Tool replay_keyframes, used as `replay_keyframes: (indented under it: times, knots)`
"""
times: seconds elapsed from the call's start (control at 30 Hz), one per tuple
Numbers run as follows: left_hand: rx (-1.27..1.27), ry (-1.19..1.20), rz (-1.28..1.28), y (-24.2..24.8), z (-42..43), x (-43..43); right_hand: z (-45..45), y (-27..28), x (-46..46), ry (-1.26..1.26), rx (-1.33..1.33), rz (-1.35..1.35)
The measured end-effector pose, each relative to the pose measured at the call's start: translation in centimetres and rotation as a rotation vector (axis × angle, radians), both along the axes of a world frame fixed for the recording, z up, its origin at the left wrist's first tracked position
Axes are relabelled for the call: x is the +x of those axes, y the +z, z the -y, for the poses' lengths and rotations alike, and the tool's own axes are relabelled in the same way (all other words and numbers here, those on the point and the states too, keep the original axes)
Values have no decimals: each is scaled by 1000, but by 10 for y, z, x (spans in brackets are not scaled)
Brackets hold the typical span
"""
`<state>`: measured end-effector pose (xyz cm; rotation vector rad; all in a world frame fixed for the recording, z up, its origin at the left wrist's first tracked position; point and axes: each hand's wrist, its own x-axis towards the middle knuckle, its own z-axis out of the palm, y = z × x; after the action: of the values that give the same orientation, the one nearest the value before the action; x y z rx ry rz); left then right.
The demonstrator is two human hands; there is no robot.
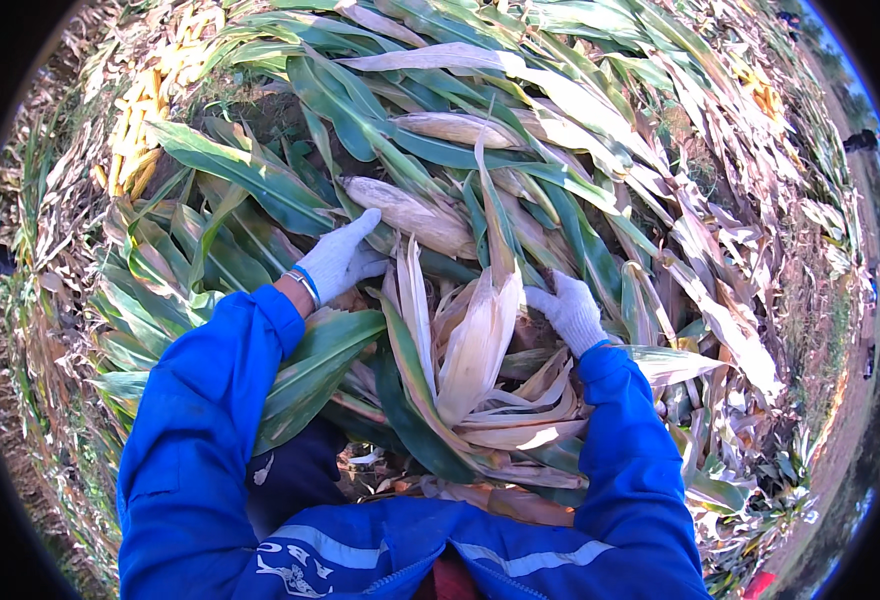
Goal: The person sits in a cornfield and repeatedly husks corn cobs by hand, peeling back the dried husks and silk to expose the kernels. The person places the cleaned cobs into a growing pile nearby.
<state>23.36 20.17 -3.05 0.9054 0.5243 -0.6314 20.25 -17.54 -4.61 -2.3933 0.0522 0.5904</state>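
Both hands wear white knit gloves, with blue sleeves behind them. My left hand [345, 259] lies by the lower left end of an ear of corn in dry husk [410, 216], fingers spread; whether it touches the ear or the leaves under it is unclear. My right hand [566, 306] is at the right of opened pale corn husks [485, 341], its fingertips near stalks and leaves; its grip is hard to make out. A second husked-over ear [459, 130] rests farther up among green corn leaves [357, 112].
Cut corn stalks with green and dry leaves cover the ground around me. A pile of bare yellow ears [136, 135] lies at the upper left, and a smaller one [761, 91] at the upper right. Broad green leaves [320, 367] lie over my left leg.
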Motion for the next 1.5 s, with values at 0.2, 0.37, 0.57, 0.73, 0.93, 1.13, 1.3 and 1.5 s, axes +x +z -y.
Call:
replay_keyframes:
  times: [0.2,0.37,0.57,0.73,0.93,1.13,1.3,1.5]
  knots:
    - [-124,242,67,52,-25,-44,-17,64,-47,52,288,-188]
    - [233,193,222,126,-39,-99,-28,27,-82,105,595,-429]
    - [725,70,484,144,-40,-117,-64,21,-127,382,63,-106]
    - [1000,-455,724,166,13,-94,-76,9,-147,341,-4,-77]
    - [1216,-1061,1293,157,138,-115,-60,-86,-161,265,188,485]
    - [883,-724,935,140,90,-88,-72,14,-152,-342,612,206]
    - [678,-498,668,127,75,-92,-92,81,-124,-553,1261,225]
    - [828,-400,710,98,75,-94,-140,121,-102,-475,1334,357]
